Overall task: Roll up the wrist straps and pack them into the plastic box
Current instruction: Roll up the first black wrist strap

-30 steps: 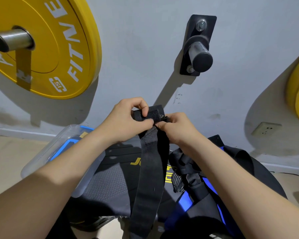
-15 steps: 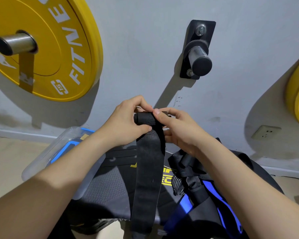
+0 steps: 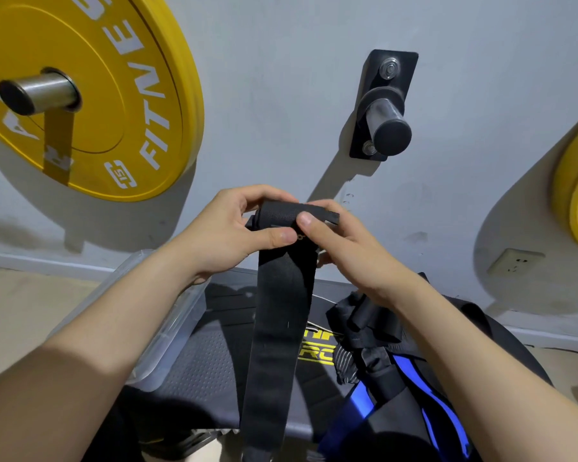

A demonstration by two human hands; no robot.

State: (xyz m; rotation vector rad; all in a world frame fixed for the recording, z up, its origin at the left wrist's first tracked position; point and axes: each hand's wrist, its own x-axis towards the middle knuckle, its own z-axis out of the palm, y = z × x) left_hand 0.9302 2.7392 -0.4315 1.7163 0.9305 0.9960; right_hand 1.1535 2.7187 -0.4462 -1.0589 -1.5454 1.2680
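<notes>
Where the grey wall rises behind the work, a yellow weight plate hangs on a steel peg at the upper left. A bare black peg juts from its bracket near the middle, and the edge of a second yellow plate shows at far right above a wall socket. Below, a dark padded counter with yellow lettering carries a heap of black and blue straps on its right part, partly under the right forearm. A clear plastic box sits at the counter's left edge; the left forearm crosses over it and hides most of it, so what lies inside cannot be told. Raised above the counter, between box and heap, the black wrist strap is held at its top end by both hands. The left hand curls round the rolled end, thumb pressed on its front; the right hand pinches the same roll from the other side, thumb on top, fingers behind. The loose length hangs straight down between the forearms, past the bottom of view
</notes>
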